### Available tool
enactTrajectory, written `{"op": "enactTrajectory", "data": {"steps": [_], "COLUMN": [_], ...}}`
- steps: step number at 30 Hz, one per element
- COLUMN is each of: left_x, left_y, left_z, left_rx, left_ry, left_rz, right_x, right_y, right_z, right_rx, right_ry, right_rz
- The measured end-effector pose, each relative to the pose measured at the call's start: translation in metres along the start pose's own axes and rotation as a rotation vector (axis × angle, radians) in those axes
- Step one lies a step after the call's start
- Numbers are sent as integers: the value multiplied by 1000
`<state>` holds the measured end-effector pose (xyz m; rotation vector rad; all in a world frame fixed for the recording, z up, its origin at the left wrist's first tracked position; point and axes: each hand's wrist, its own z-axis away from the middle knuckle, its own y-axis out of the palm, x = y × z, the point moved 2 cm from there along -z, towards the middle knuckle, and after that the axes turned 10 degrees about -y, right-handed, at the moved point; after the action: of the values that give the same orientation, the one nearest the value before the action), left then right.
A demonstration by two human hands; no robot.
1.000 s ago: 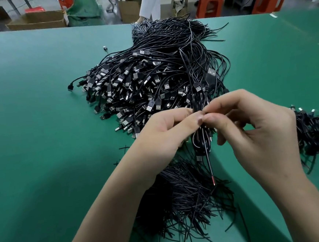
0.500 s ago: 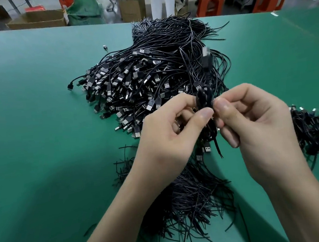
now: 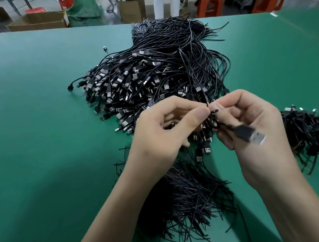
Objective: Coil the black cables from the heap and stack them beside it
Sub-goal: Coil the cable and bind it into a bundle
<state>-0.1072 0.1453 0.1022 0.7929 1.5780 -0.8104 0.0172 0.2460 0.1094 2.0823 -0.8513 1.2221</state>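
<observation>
Pinched cable [image 3: 217, 124] with left hand [image 3: 161, 132] and right hand [image 3: 253, 117], heap [image 3: 160, 73] at 12 o'clock; judged light, springy, best held across loops.

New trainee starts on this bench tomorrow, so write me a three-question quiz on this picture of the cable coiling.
1. True or false: the left hand lies flat and empty on the green table mat.
2. On which side of the large heap of black USB cables does the stack of coiled black cables lie? A left, B right, C behind it.
3. The small coiled black cable is being pinched. Across which hand does its silver-tipped black plug lie?
Key: 1 false, both hands pinch the cable; 2 B; 3 the right hand.
</observation>
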Motion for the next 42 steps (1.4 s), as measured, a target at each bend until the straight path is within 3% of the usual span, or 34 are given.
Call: {"op": "enactTrajectory", "data": {"steps": [4,7,12,15,19,23,32,36,39,42], "left_x": [0,0,-4,-7,0,9,4,5,4,4], "left_y": [-8,-12,-17,-15,-14,-9,-11,-9,-9,-4], "left_z": [-5,-6,-7,-5,-6,-7,-6,-6,-6,-2], "left_rx": [104,120,26,51,105,279,204,97,-10,-19], "left_ry": [-161,-179,-60,-37,-240,-386,-206,-104,57,90], "left_rz": [168,230,159,72,58,46,136,47,-150,-171], "right_x": [5,9,3,3,2,3,-1,-3,-7,-8], "right_y": [-1,5,4,2,5,8,10,12,11,8], "right_z": [1,5,7,6,6,6,7,9,8,6], "right_rx": [76,130,-43,-77,-40,-3,14,-48,-77,-107], "right_ry": [-141,-226,-132,-116,-135,-163,-72,51,170,264], "right_rz": [251,367,266,230,231,243,99,-95,-230,-286]}}
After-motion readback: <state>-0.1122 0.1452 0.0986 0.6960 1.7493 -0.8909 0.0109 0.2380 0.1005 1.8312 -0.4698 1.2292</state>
